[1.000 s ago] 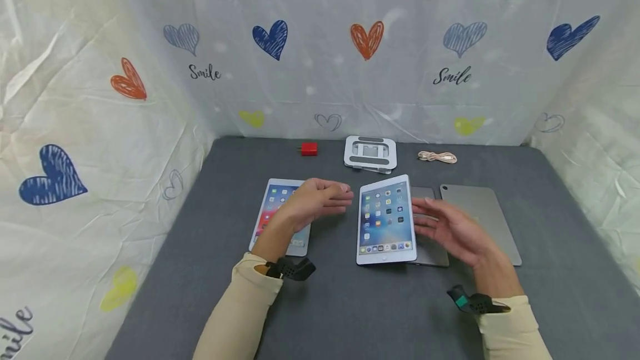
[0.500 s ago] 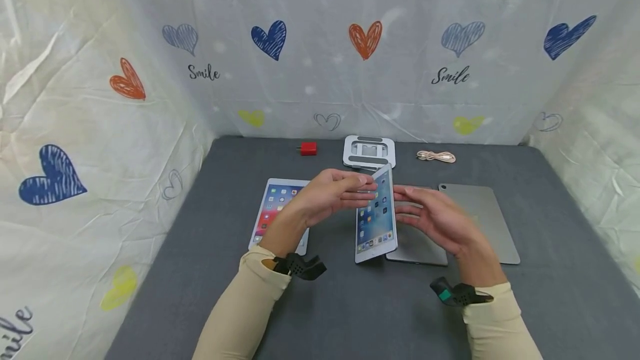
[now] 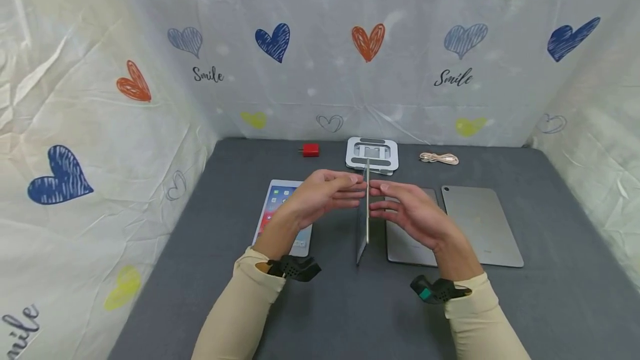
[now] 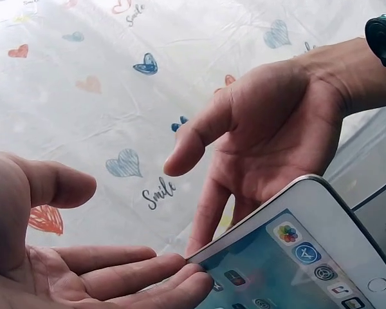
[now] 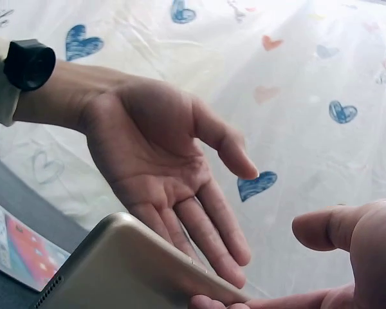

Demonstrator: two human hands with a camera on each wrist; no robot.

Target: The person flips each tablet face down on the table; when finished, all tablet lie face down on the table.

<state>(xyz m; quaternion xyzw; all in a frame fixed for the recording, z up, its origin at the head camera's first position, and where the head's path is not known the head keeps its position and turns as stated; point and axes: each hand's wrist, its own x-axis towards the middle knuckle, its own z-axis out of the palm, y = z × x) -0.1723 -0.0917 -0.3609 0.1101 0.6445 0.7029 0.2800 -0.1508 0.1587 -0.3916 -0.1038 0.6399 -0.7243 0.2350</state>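
Printed cloth [image 3: 320,90] backs a grey table [image 3: 335,310]. With fingers straight, the left hand [image 3: 325,196] and right hand [image 3: 415,213] flank an upright tablet [image 3: 364,226] at frame centre; likely stiff, smooth and breakable, it seems best held by its long edges.

1. The head view looked forward and down, above the table [image 3: 330,315].
2. The wrist views, very near, faced opposite sides of one tablet [image 4: 302,251].
3. Both shared the left hand [image 5: 164,151] and right hand [image 4: 270,129].
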